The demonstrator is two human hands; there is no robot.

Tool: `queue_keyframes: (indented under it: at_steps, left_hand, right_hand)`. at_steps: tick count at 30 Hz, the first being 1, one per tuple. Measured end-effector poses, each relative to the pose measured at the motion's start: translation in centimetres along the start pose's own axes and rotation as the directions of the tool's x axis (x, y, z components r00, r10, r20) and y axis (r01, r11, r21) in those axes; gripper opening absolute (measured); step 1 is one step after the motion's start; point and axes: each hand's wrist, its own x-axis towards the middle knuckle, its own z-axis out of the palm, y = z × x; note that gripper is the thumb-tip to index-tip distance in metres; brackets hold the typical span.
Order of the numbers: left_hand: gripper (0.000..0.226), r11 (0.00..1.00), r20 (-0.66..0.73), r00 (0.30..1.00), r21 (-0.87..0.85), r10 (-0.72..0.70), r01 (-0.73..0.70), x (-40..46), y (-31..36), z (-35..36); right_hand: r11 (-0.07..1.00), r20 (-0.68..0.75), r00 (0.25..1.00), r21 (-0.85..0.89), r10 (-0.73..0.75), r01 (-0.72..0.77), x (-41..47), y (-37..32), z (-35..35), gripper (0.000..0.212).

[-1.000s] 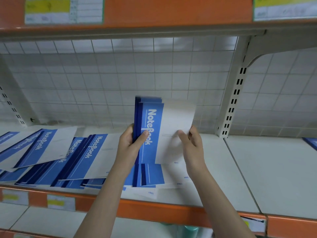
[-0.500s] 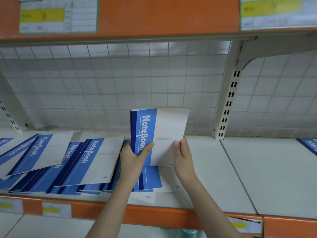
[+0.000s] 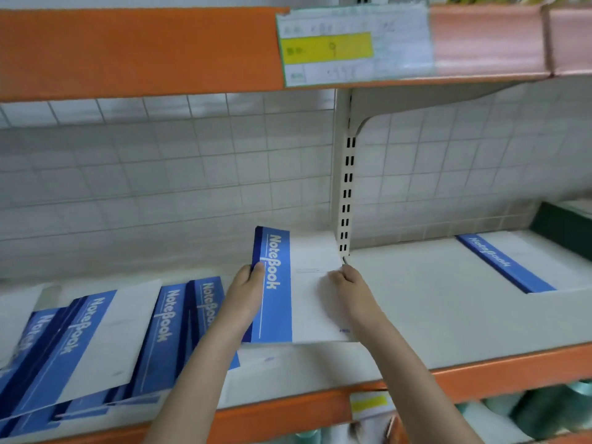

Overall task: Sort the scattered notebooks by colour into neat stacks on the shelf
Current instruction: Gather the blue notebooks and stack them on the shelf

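A white shelf [image 3: 416, 315] carries scattered blue-and-white notebooks [image 3: 105, 341] at left and one blue-spined notebook [image 3: 525, 264] at right.

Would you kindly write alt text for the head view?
Both hands, left hand and right hand, grip a blue-and-white notebook over a white shelf. Scattered blue notebooks lie to the left, and one more notebook lies in the right bay.
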Motion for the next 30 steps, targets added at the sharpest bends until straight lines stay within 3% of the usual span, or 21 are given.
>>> queue_keyframes:
  at_steps: [3,12,17,21,25,30]
  left_hand:
    - [0.029,0.999,0.098,0.994,-0.01,-0.039,0.04,-0.6,1.0,3.8]
    - [0.029,0.993,0.298,0.95,-0.049,-0.088,0.107,-3.9,4.7,16.5]
    - [0.03,0.992,0.378,0.922,-0.054,-0.082,0.11,-6.4,6.3,23.5]
    - [0.029,0.996,0.446,0.892,-0.019,-0.074,0.092,-8.5,8.1,28.9]
    - [0.026,0.997,0.502,0.862,-0.001,-0.065,0.076,-10.4,9.5,33.6]
    - [0.029,0.99,0.549,0.83,-0.03,-0.097,0.135,-12.6,9.7,37.5]
  right_hand:
    - [0.995,-0.04,0.998,-0.086,0.047,-0.051,-0.2,0.4,-3.9,0.022]
    - [0.969,-0.252,0.965,-0.211,0.071,-0.127,-2.4,2.3,-17.0,0.018]
    - [0.958,-0.36,0.925,-0.199,0.125,-0.207,-4.0,3.5,-24.1,0.027]
    - [0.952,-0.441,0.882,-0.159,0.167,-0.26,-5.2,4.2,-29.7,0.015]
    - [0.925,-0.458,0.863,-0.191,0.21,-0.327,-6.5,5.4,-34.6,0.008]
    - [0.945,-0.466,0.853,-0.097,0.235,-0.313,-7.5,7.1,-38.7,0.014]
